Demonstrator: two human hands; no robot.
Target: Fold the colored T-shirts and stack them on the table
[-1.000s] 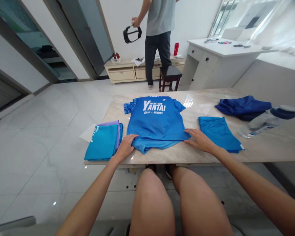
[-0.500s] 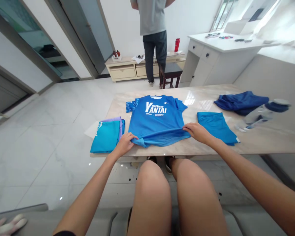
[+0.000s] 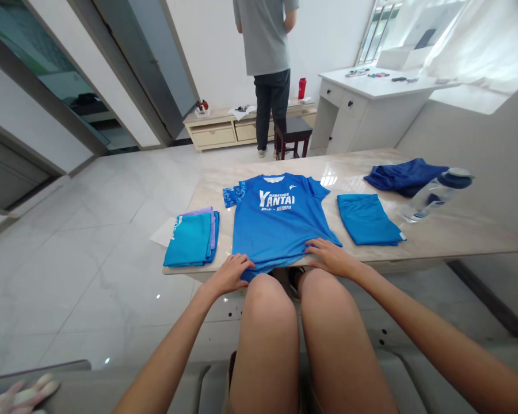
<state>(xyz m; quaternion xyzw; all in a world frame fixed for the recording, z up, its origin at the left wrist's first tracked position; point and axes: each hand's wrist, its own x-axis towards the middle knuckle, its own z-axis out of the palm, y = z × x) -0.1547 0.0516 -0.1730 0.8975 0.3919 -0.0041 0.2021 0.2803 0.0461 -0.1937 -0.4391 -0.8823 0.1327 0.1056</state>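
A blue T-shirt with white "Yantai Marathon" lettering lies face up on the marble-topped table, its collar pointing away from me. Its hem hangs a little over the near edge, by my knees. My left hand rests on the hem's left corner, fingers stretched out and thumb apart. On the lower right of the shirt lies my right hand, fingers spread across the cloth. Left of the shirt is a stack of folded clothes, teal on top with purple and blue beneath. To the right lies a folded teal garment.
A crumpled navy cloth and a clear water bottle are at the table's right. Beyond the table, a person stands by a dark stool, a low cabinet and a white desk.
The shirt's hem has come toward me and over the table edge. Both hands have loosened from their pinch and lie on the cloth, the right one further left. My view has shifted slightly.
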